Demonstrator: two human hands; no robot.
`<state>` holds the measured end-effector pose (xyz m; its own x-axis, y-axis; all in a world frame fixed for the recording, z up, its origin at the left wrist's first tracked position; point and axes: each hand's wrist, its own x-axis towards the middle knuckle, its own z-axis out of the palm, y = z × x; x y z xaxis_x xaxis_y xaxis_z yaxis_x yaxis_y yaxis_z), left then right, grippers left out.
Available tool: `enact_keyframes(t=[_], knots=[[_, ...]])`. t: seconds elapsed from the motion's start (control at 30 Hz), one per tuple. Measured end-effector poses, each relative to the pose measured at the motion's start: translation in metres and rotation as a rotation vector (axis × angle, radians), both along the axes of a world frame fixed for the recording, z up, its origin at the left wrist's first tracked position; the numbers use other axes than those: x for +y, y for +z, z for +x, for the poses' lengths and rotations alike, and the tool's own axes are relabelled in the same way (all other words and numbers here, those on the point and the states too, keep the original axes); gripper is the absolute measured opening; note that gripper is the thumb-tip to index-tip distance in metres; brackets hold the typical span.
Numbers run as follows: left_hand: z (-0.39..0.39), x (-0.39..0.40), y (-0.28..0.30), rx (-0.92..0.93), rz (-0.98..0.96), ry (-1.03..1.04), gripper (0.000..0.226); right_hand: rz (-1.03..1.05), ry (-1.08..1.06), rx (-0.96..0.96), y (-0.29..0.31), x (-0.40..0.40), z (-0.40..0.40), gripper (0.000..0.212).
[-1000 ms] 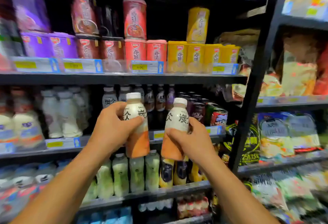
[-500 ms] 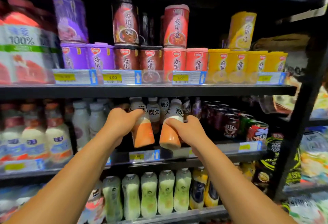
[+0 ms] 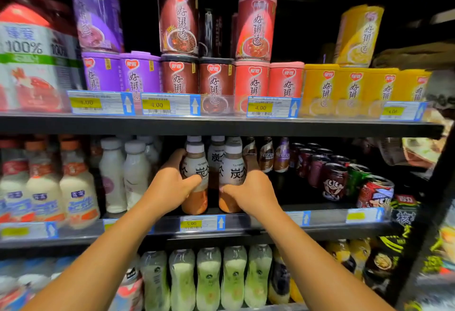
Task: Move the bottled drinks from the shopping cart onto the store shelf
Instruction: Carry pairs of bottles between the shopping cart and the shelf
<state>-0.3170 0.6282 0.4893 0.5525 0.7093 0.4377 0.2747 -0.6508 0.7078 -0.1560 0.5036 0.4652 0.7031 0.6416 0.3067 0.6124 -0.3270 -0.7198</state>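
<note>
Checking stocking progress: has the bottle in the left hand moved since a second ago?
Yes. The bottle in the left hand went from in front of the shelf edge into the shelf, now upright just above it.

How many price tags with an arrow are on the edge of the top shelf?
4, left to right: one under the purple cups, one under the brown cups, one under the red cups, one under the yellow cups at the right end.
</note>
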Motion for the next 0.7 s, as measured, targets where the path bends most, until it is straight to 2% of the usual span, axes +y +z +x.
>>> enact_keyframes(t=[0.13,0.3,0.47,0.6,0.7], knots=[[-0.004,0.002,-0.004,0.034,0.008,-0.041,0.058,-0.018,-0.010,-0.011,-0.005,0.003,-0.001,0.046],[-0.004,0.011,-0.009,0.016,0.007,-0.058,0.065,-0.010,-0.016,-0.003,-0.007,0.002,-0.002,0.047],[0.001,0.007,-0.019,0.001,-0.024,0.093,0.070,-0.043,0.043,-0.024,-0.007,-0.001,-0.002,0.033],[0.008,0.003,-0.028,-0.005,-0.021,0.201,0.041,-0.054,0.033,-0.019,-0.005,-0.004,-0.001,0.028],[0.006,0.008,-0.029,-0.029,-0.007,0.209,0.049,-0.085,0.006,-0.022,-0.003,-0.006,0.004,0.036]])
